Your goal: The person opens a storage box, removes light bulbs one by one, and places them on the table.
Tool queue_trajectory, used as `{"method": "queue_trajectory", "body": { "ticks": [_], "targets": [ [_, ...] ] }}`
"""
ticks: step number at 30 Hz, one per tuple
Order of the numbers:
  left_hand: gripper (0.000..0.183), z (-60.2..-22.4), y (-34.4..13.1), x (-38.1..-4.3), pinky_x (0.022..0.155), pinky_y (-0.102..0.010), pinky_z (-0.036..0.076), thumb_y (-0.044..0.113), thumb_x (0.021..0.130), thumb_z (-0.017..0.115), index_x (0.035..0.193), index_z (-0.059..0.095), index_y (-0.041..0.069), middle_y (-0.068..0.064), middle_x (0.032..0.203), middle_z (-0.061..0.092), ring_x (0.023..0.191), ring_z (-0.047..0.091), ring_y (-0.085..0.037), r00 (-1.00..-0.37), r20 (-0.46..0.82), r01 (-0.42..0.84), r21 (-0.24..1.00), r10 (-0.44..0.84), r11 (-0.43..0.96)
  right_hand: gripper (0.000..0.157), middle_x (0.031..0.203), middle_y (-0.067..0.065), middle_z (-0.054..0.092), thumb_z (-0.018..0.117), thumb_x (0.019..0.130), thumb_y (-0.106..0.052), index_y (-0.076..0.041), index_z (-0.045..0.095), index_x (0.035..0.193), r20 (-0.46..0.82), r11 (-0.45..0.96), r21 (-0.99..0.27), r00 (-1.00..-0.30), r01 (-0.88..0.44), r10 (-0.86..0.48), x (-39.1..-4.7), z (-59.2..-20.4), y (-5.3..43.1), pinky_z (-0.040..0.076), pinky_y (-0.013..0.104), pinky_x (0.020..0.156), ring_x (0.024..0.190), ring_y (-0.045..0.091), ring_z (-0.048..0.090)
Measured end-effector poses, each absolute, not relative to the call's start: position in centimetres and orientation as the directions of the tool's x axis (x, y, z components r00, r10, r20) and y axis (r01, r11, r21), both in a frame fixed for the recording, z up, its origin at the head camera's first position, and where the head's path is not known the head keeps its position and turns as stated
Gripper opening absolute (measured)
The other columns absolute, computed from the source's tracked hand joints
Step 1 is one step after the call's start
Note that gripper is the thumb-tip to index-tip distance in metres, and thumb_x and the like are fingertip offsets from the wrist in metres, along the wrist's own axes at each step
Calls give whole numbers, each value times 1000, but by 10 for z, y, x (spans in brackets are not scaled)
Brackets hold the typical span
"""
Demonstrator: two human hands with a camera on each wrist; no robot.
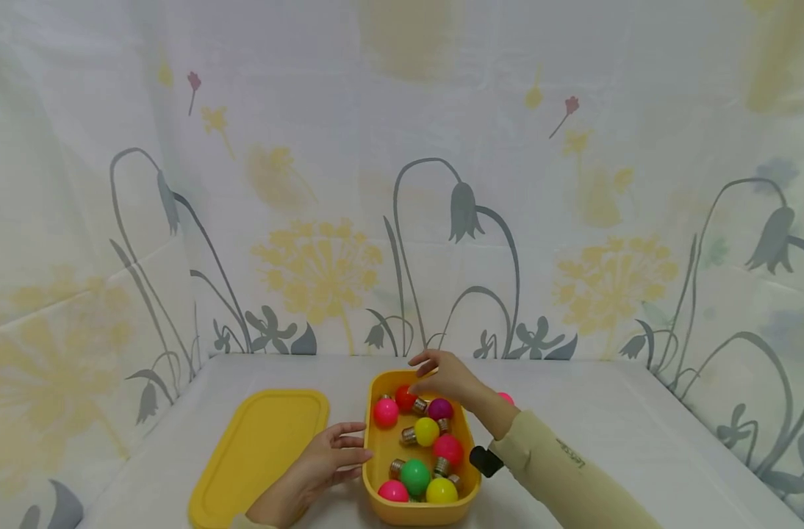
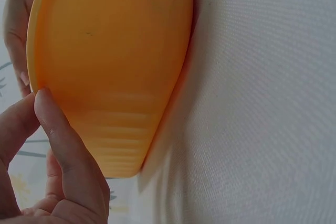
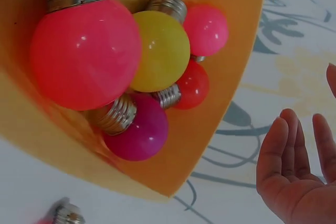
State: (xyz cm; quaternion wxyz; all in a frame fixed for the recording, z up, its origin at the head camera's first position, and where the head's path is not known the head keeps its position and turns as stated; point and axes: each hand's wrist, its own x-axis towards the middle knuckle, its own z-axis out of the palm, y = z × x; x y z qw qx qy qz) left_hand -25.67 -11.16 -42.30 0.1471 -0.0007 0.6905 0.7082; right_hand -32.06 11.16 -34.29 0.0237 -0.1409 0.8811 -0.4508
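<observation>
A yellow plastic box [image 1: 370, 491] holds several round light bulbs with metal screw bases. My left hand [image 1: 329, 457] is at the box's left side, fingers fairly straight, fingertips at the rim. In the left wrist view the fingertips meet the rim of the orange-looking wall [image 2: 113, 51]. Over the far end of the box my right hand [image 1: 450, 378] hovers, fingers loosely bent and nothing in them. Nearest below it is a red bulb [image 1: 405, 397], with a purple bulb [image 1: 441, 409] beside it. A yellow bulb [image 3: 161, 51] and a large pink bulb [image 3: 84, 53] also lie inside.
A yellow lid [image 1: 263, 448] lies flat left of the box. One pink bulb [image 1: 505, 397] is outside the box on the right, partly behind the right forearm. A white cloth [image 1: 607, 411] covers the table, and a flower-patterned curtain [image 1: 349, 184] hangs behind.
</observation>
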Motion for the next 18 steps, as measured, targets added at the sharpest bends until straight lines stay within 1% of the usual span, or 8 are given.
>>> {"method": "queue_trajectory", "body": {
  "ticks": [5,11,18],
  "targets": [
    [58,-423,-111,-258,74,-32,54,8,82,71,131,42,-4,-18,108,55,78,60,-17,-954,-223,-229,973,199,-5,36,103,16,59,75,76,-6,-8,61,109,78,517,-825,-952,-228,-295,-323,-340,103,53,38,79,83,21,57],
    [58,-426,-111,-259,73,-31,54,6,82,71,131,42,-4,-18,107,55,78,60,-17,-955,-205,-214,977,214,-22,34,100,14,59,74,77,-4,-5,61,109,77,513,-823,-944,-242,-322,-326,-346,94,53,33,77,84,22,56],
    [58,-424,-112,-258,73,-32,54,6,82,71,131,43,-4,-17,107,56,77,60,-17,-955,-209,-218,976,211,-20,37,99,10,59,76,76,-11,-7,62,110,68,541,-801,-937,-256,-342,-330,-356,86,53,32,77,87,22,56]
  ]
}}
